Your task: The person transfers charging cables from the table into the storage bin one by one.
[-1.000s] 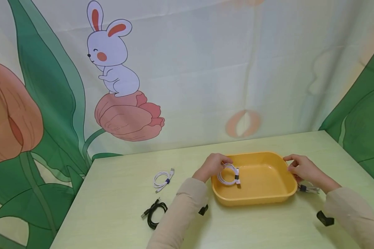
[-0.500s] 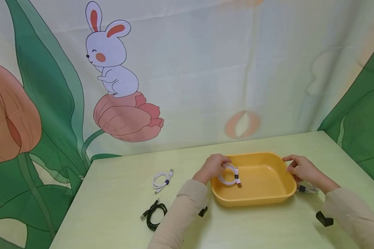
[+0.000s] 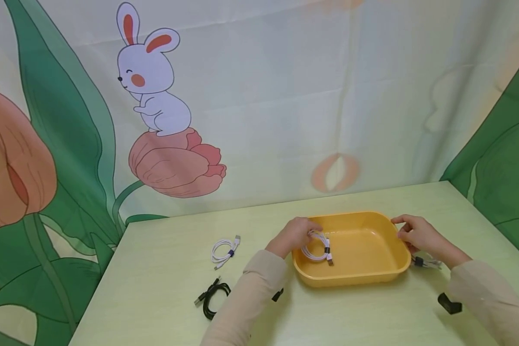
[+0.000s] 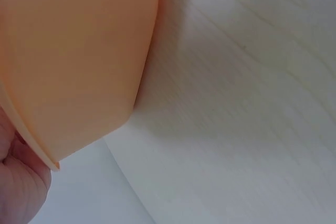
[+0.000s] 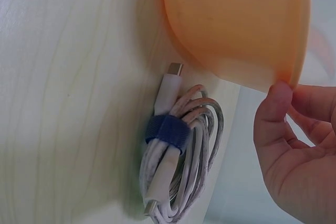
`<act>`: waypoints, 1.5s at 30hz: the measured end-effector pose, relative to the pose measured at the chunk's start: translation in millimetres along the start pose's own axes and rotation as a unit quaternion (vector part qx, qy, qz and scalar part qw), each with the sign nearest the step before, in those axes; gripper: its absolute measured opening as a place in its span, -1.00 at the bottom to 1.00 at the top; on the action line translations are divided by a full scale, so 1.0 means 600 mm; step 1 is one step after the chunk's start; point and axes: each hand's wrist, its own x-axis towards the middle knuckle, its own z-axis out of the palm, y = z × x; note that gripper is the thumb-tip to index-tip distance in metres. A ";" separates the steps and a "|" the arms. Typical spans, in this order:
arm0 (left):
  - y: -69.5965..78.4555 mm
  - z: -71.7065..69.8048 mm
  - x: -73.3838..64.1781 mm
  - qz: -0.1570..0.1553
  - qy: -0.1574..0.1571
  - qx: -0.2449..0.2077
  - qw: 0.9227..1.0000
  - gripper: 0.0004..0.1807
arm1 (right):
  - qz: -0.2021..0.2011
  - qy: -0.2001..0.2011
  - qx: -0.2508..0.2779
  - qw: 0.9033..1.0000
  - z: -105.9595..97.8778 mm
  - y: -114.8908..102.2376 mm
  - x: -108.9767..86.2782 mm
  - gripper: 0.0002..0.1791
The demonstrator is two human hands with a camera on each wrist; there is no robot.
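Note:
In the head view, my left hand [image 3: 295, 236] reaches over the left rim of a yellow tray [image 3: 350, 280]. Its fingers pinch the top of a coiled white USB cable [image 3: 327, 250] with a dark tie, which hangs inside the tray's left end. Whether the cable touches the tray floor, I cannot tell. My right hand [image 3: 421, 236] pinches the tray's right rim between thumb and fingers, also seen in the right wrist view. Beside the tray there, a bundled grey-white cable [image 5: 168, 135] with a blue tie lies on the table. The left wrist view shows mostly the tray's outer wall [image 4: 79, 66].
Left of the tray, a coiled white USB cable [image 3: 231, 253] with a blue tie lies on the table [image 3: 155, 269]. Nearer is a coiled black cable [image 3: 207, 307], partly behind my left sleeve [image 3: 242, 302]. A printed cloth [image 3: 259, 110] hangs behind the table.
My left hand has sunk slightly, and the white cable it holds sits a little lower in the tray. My right hand stays on the rim.

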 end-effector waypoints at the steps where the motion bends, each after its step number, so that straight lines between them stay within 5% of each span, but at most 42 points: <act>1: 0.000 0.001 0.001 0.001 0.000 0.005 1.000 -0.62 | 0.001 0.000 -0.001 1.000 0.000 0.000 0.000 -0.55; 18: 0.007 0.011 0.005 0.012 0.011 0.065 0.998 -0.62 | -0.001 0.003 0.000 1.000 0.001 -0.001 -0.002 -0.56; 29: 0.006 0.025 0.011 0.026 0.040 0.141 0.989 -0.59 | -0.005 0.006 0.004 1.000 0.001 0.002 0.000 -0.57; 45: 0.002 0.021 0.010 0.043 0.038 0.132 0.990 -0.69 | 0.002 0.007 0.003 1.000 0.001 0.000 0.000 -0.57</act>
